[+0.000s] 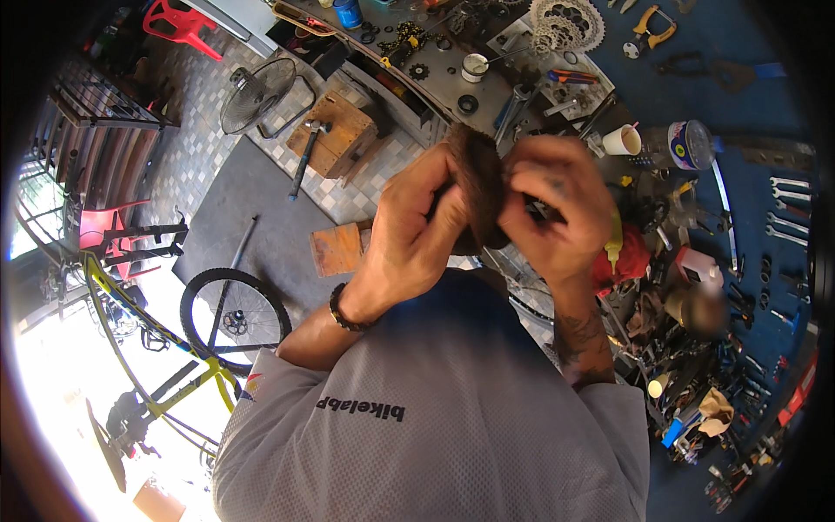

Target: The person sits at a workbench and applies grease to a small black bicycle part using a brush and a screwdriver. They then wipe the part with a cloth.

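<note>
Up close in front of my chest, my left hand point(416, 228) is wrapped around a brown cloth point(477, 174) with a rough, fuzzy edge. A dark part shows under the cloth's lower end, too hidden by the fingers to name. Right beside the cloth, my right hand point(557, 196) is closed, its thumb and fingers pinched together against the cloth's side. What sits between those fingertips is hidden. A dark beaded bracelet point(339, 311) circles my left wrist.
Beyond my hands, a workbench point(444, 100) carries a sprocket cassette point(565, 24), a small tub point(474, 68) and loose tools. Wrenches point(787, 209) hang on the blue wall to the right. At left are a hammer point(304, 161) on a wooden box point(344, 130), a fan point(258, 96), a wheel point(235, 317) and a yellow bike frame point(187, 396).
</note>
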A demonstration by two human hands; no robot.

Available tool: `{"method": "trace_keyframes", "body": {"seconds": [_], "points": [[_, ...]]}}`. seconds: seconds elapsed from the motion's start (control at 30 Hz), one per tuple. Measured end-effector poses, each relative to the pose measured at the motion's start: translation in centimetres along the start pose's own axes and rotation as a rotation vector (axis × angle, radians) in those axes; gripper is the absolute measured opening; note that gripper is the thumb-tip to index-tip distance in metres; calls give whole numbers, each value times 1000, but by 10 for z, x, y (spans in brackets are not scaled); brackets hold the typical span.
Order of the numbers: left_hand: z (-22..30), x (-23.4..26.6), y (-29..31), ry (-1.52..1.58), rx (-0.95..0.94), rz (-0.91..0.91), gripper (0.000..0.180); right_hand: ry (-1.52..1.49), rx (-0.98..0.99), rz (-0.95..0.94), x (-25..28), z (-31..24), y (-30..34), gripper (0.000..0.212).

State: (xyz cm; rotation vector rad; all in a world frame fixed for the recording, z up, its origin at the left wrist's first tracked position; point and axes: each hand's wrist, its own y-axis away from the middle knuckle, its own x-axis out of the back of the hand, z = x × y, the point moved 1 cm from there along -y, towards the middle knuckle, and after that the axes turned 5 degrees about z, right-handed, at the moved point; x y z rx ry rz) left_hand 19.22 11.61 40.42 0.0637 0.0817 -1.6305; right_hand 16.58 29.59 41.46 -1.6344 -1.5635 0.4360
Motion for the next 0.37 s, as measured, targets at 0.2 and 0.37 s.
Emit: {"method": "trace_keyframes", "body": {"seconds": [0.2,0.37], "points": [[-6,-1,-12,-157,-426,37,18,-324,-620,151,-12,-11,18,33],[-17,3,-13,-159,-491,44,22,-150,-355,98,-14,-5,24,31]]}}
